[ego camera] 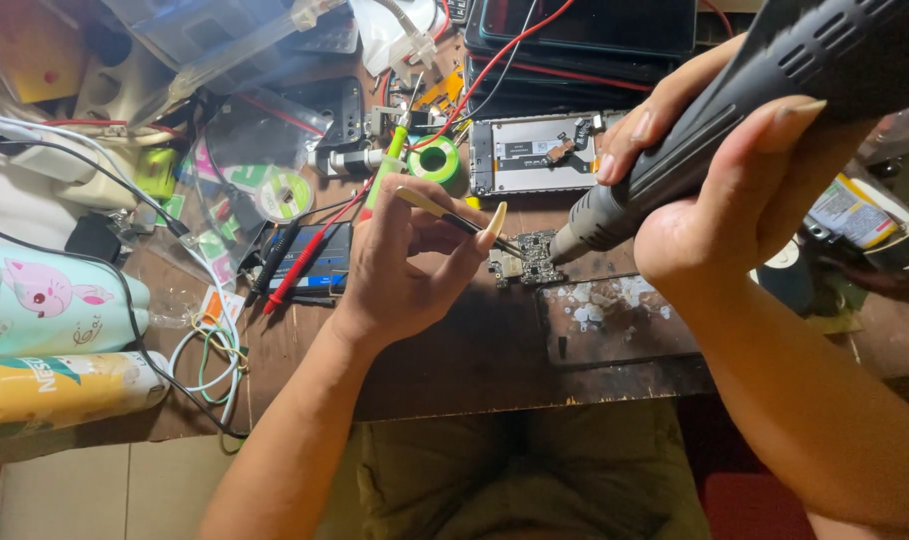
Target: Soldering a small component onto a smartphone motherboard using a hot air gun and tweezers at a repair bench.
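Observation:
My left hand (405, 265) grips thin tweezers (453, 217) whose tips reach a small dark circuit board (528, 260) on the brown workbench (455, 355). My right hand (720, 185) is wrapped around the dark grey handle of a hot-air tool (735, 110). Its metal nozzle (572, 238) points down-left and sits almost against the board's right edge. The board lies at the left end of a dark, white-stained mat (615, 320).
An opened phone frame (535, 152) lies behind the board, with dark screens (585, 30) stacked further back. A green solder spool (437, 160), red and black probe leads (295, 262), plastic bags (245, 150), a mint bottle (45, 300) and a yellow can (55, 390) crowd the left side.

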